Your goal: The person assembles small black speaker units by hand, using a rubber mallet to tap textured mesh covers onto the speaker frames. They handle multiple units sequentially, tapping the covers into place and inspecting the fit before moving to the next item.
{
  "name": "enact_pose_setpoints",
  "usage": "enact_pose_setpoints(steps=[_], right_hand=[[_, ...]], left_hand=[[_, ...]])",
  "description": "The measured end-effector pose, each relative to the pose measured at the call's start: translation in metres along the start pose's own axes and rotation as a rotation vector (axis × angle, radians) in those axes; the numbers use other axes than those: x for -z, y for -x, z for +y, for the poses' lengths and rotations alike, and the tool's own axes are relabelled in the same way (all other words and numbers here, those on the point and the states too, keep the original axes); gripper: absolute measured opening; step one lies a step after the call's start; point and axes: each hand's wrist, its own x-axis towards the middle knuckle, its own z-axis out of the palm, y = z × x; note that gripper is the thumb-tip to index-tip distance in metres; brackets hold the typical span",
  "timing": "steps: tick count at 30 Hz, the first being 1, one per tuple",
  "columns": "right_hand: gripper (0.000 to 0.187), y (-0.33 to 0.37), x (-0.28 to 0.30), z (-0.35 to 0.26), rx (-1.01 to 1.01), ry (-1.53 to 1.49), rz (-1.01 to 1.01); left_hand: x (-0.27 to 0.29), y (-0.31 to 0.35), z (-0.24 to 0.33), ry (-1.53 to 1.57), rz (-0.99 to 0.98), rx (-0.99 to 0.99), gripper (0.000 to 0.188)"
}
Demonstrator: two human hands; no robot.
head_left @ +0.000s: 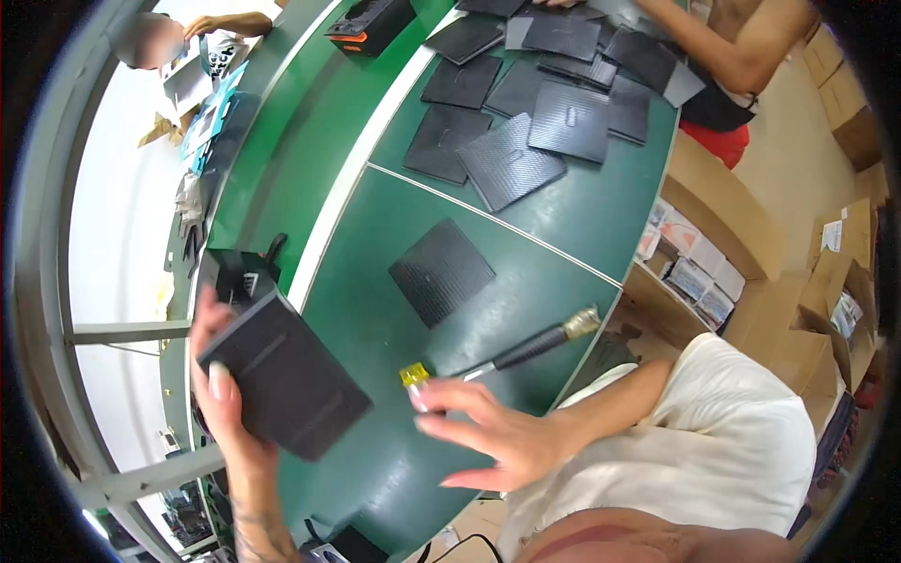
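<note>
My left hand (228,399) grips a flat black rectangular case (298,385) by its left edge, thumb across its face, holding it tilted above the green table. My right hand (502,436) hovers over the table with fingers spread and nothing held in them. By its fingertips lies a hammer with a yellow-faced head (413,375) and a black-gripped handle (530,347); whether the fingertips touch the head I cannot tell. A square black textured panel (441,272) lies flat beyond the hammer.
Several similar black panels (568,122) lie piled at the far end, by a co-worker's arm (694,38). A green belt (291,159) runs along the left, carrying a black-and-orange box (371,26). Open cartons (723,202) stand at right. Another person is at far left.
</note>
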Motion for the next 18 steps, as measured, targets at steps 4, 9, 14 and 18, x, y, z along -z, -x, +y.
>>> enact_pose_setpoints(steps=[4,9,14,18], right_hand=[[0.119,-0.028,-0.049,-0.029,-0.021,0.054,0.035],[0.101,-0.036,-0.076,-0.038,0.022,0.124,-0.040],[0.074,-0.061,-0.077,-0.002,-0.367,-0.279,-0.253],[0.073,-0.058,-0.107,0.018,-0.573,-0.475,-0.348]], left_hand=[[-0.025,0.109,-0.008,0.414,0.284,0.439,0.078],[-0.033,0.197,-0.021,0.748,0.381,0.629,0.072],[0.000,0.277,-0.062,-0.017,0.256,0.219,0.093],[-0.011,0.244,-0.102,0.259,0.477,-0.082,0.082]])
